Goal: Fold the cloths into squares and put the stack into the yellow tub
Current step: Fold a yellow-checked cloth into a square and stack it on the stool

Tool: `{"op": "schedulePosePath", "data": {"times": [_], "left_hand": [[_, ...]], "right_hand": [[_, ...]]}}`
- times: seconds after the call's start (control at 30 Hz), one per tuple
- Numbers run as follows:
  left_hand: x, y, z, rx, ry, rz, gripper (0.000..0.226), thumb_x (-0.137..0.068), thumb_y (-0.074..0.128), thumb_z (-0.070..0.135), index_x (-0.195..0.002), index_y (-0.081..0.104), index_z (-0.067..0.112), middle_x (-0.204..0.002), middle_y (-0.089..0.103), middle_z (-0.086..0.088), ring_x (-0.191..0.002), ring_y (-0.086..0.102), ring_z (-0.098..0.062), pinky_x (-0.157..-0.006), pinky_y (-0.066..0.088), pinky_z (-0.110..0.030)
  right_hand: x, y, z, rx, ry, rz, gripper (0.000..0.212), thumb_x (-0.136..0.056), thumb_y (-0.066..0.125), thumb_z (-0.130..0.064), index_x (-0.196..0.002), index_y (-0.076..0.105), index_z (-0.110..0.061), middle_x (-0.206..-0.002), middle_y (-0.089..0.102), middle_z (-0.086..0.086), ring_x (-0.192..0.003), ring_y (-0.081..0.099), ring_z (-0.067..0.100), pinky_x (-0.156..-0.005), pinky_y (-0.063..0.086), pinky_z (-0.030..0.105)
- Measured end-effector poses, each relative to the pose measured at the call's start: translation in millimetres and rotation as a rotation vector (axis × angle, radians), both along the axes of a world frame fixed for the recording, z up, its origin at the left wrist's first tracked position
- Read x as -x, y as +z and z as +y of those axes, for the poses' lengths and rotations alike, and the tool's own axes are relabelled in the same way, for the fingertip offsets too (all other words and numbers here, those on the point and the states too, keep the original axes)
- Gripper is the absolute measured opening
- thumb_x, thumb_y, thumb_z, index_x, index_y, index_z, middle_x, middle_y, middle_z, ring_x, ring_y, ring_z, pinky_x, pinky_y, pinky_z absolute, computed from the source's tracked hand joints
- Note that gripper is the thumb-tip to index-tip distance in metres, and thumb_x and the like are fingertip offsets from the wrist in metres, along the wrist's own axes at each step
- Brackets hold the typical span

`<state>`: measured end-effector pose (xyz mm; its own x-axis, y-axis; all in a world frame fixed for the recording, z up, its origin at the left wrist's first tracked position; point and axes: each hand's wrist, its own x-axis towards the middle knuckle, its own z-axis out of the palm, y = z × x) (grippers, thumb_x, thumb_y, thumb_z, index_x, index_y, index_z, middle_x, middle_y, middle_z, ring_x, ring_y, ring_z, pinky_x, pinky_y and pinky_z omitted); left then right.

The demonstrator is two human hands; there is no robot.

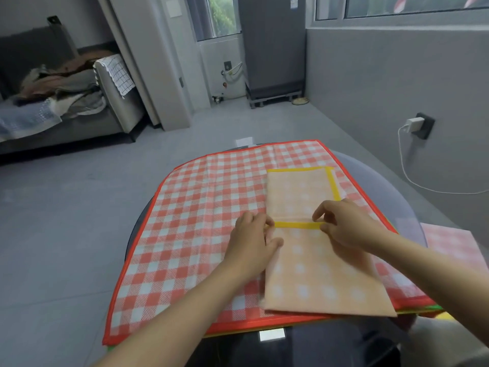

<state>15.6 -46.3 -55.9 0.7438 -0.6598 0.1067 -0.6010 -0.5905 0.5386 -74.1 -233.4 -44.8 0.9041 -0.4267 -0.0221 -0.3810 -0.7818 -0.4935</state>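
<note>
- Two hands work one cloth; bare grey floor lies wide open beyond the bench's left edge.
- Red checked cloth lies flat, its red border overhanging the dark bench.
- Left hand pinches the orange cloth at its yellow-trimmed edge, grip closed on it.
- Right hand pinches that same edge, grip closed too.
- Pink folded cloth sits near the right bench edge.

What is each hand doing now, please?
Left hand: closed, pinching the yellow edge of the orange cloth.
Right hand: closed, pinching the same edge.
</note>
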Motion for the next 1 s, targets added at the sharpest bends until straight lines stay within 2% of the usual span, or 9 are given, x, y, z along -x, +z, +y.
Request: {"op": "schedulePosePath", "data": {"times": [0.1,0.27,0.33,0.43,0.6,0.7,0.77,0.83,1.0], "left_hand": [[6,-6,-3,-0.005,-0.088,-0.087,0.041,-0.095,0.050,0.025,-0.134,0.047,0.014,-0.137,0.040,0.001,-0.129,0.033,-0.016,-0.112,0.024,-0.030],[14,-15,-8,-0.202,-0.197,-0.083,0.055,-0.102,0.026,0.034,-0.152,0.011,0.016,-0.160,0.004,0.004,-0.146,-0.001,-0.009,-0.115,-0.005,-0.026],[14,-19,-8,-0.291,-0.218,-0.116,0.058,-0.102,0.020,0.039,-0.152,0.000,0.018,-0.160,-0.006,0.005,-0.146,-0.010,-0.008,-0.116,-0.009,-0.028],[13,-22,-6,-0.355,-0.218,-0.148,0.059,-0.101,0.015,0.042,-0.151,-0.009,0.021,-0.158,-0.016,0.007,-0.143,-0.017,-0.005,-0.117,-0.012,-0.032],[13,-24,-6,-0.359,-0.216,-0.143,0.060,-0.100,0.014,0.041,-0.151,-0.009,0.020,-0.158,-0.016,0.007,-0.143,-0.019,-0.006,-0.117,-0.014,-0.036],[11,-18,-9,-0.319,-0.213,-0.225,0.060,-0.099,0.016,0.040,-0.152,0.010,0.014,-0.160,-0.002,0.000,-0.146,-0.006,-0.014,-0.116,-0.009,-0.035],[9,-15,-12,-0.244,-0.220,-0.299,0.067,-0.090,0.010,0.044,-0.142,0.036,0.010,-0.155,0.022,-0.003,-0.140,0.017,-0.021,-0.115,0.005,-0.034],[6,-17,-17,-0.098,-0.204,-0.291,0.065,-0.087,0.013,0.042,-0.114,0.060,0.007,-0.127,0.050,-0.004,-0.117,0.039,-0.022,-0.106,0.028,-0.035],[-2,-15,-31,0.130,-0.046,-0.011,0.020,-0.095,0.049,0.019,-0.097,0.063,0.004,-0.099,0.049,0.000,-0.088,0.050,-0.013,-0.075,0.040,-0.014]], "right_hand": [[4,-8,5,0.139,0.010,-0.046,0.017,-0.091,0.053,-0.015,-0.106,0.060,-0.021,-0.082,0.050,-0.009,-0.096,0.045,0.018,-0.077,0.037,0.028],[18,-27,34,0.293,0.143,-0.228,0.034,-0.093,0.047,-0.022,-0.124,0.058,-0.013,-0.128,0.057,0.004,-0.122,0.049,0.029,-0.104,0.036,0.034],[24,-30,45,0.230,0.230,-0.083,0.059,-0.095,0.018,-0.049,-0.146,0.028,-0.020,-0.152,0.020,-0.009,-0.144,0.013,0.013,-0.114,0.007,0.023],[36,-35,37,0.284,0.215,0.066,0.093,-0.066,-0.029,-0.071,-0.147,-0.006,-0.030,-0.147,-0.015,-0.019,-0.134,-0.020,-0.003,-0.110,-0.014,0.020],[50,-30,10,0.222,0.061,0.171,0.061,-0.095,0.006,-0.052,-0.148,-0.009,-0.027,-0.155,-0.016,-0.010,-0.132,-0.021,-0.003,-0.112,-0.012,0.022],[50,-30,9,0.308,0.025,0.180,0.078,-0.081,-0.016,-0.063,-0.145,-0.011,-0.021,-0.150,-0.022,-0.007,-0.138,-0.021,0.008,-0.115,-0.012,0.028],[48,-28,14,0.462,0.037,0.057,0.084,-0.081,-0.009,-0.060,-0.146,0.013,-0.011,-0.154,0.001,0.001,-0.145,0.008,0.024,-0.118,0.011,0.038],[46,-25,17,0.438,0.072,-0.156,0.056,-0.094,0.025,-0.042,-0.137,0.045,-0.012,-0.145,0.042,0.001,-0.130,0.042,0.026,-0.106,0.036,0.035],[35,-17,10,-0.025,-0.051,-0.188,0.038,-0.087,0.061,-0.022,-0.124,0.051,-0.018,-0.108,0.046,-0.007,-0.087,0.048,0.004,-0.079,0.039,0.012]]}}
